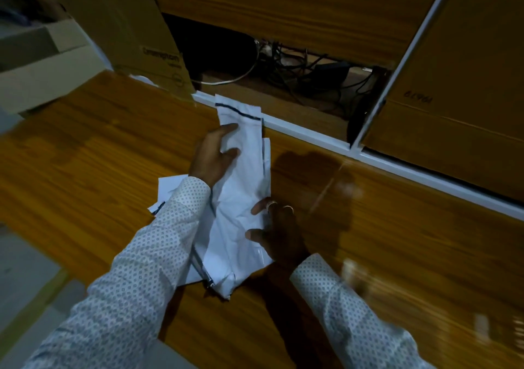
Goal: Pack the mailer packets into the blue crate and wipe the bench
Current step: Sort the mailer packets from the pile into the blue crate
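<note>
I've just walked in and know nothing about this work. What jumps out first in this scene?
A bundle of white mailer packets at the middle of the glossy wooden bench, gripped by the left hand near the top and the right hand lower down. Behind it, an opening in the back panel shows a tangle of dark cables, with cardboard boxes on either side.

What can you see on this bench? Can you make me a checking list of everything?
Surface: wooden bench, glossy, with reflections.
Job's things: bundle of white mailer packets gathered in both hands; more loose packets under the left sleeve; blue crate not seen; no wiping cloth seen.
Clutter: cardboard boxes standing at the back left.
Hands: left hand and right hand each grip the bundle, fingers curled round its edges.
Cables: tangled cables in the dark opening behind the bench.
Surroundings: big cardboard carton at right; white trim along the bench's back edge.
</note>
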Available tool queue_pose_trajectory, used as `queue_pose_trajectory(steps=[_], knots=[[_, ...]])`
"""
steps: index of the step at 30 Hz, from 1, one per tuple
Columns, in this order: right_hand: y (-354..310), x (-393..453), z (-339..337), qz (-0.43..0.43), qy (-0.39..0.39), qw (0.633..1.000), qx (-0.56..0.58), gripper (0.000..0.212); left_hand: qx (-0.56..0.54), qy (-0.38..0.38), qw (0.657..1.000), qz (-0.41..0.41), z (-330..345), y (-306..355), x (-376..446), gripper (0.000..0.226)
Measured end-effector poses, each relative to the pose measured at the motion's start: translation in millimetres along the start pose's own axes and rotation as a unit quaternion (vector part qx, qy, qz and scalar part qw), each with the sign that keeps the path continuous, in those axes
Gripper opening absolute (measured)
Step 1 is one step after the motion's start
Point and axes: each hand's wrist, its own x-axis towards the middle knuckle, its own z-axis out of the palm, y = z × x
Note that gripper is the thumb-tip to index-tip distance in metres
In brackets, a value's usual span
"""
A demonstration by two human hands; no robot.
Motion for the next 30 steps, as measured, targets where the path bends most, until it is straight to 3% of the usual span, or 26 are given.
queue_pose_trajectory(steps=[7,13,17,30], knots=[[-13,-9,-19,0.017,-0.022,0.993,0.113,0.046,-0.129,0.077,0.989,-0.001,-35,25,-27,0.035],[2,-30,-56,0.013,0.022,0.999,0.043,0.047,-0.200,0.127,0.972,-0.001,-46,50,-51,0.033],[16,-51,-80,0.020,0.043,0.999,0.009,0.048,-0.232,0.116,0.966,0.005,-38,72,-65,0.033],[67,-172,-209,-0.001,0.216,0.976,0.034,0.038,-0.259,0.026,0.964,0.061,53,198,-126,0.033]])
